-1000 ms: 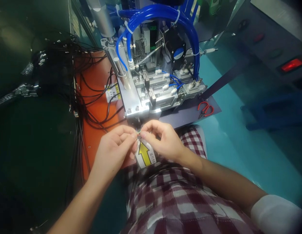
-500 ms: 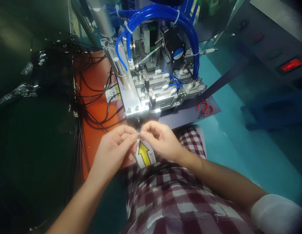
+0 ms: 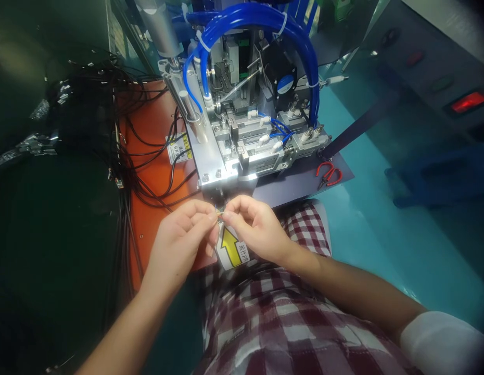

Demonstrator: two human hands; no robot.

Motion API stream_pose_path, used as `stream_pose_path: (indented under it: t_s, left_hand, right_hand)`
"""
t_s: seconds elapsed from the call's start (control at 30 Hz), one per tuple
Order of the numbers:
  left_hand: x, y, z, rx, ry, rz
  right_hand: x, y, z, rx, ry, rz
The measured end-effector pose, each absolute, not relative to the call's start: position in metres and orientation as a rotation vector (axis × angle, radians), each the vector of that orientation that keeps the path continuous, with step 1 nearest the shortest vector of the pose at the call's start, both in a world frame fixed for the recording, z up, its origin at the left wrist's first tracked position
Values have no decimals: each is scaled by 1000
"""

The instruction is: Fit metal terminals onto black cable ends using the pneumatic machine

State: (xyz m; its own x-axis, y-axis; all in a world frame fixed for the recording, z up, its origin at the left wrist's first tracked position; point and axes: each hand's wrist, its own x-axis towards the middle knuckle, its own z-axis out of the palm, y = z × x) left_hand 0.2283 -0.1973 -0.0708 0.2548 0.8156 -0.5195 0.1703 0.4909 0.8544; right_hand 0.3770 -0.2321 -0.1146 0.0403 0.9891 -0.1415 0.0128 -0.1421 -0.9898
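Observation:
My left hand (image 3: pixel 185 232) and my right hand (image 3: pixel 257 226) meet fingertip to fingertip at the front of the metal machine (image 3: pixel 211 151). Between the two pinches shows a short bit of thin yellowish wires (image 3: pixel 220 213); their number and ends are hidden by the fingers. Thumb and forefinger of each hand are pressed together on them. Just below the fingertips lies a white label with a yellow arrow (image 3: pixel 231 247). The machine's front slot sits right behind the fingers, partly covered.
Black cables (image 3: pixel 148 192) spread over the orange plate (image 3: pixel 148 221) on the left. Red-handled cutters (image 3: pixel 330 174) lie on the base plate at right. Blue air hoses (image 3: pixel 261 21) arch over the machine. A red lit switch (image 3: pixel 469 102) glows at far right.
Both hands remain pinched at the same place. The fingertips have drawn slightly apart, and a little more of the wires shows between them.

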Motion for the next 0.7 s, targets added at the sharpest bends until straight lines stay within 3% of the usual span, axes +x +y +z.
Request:
stream_pose_path:
  t_s: [0.7]
  left_hand:
    - [225,-197,-78,1137,1224,573]
  right_hand:
    - [378,-228,-107,-1335,-1056,1273]
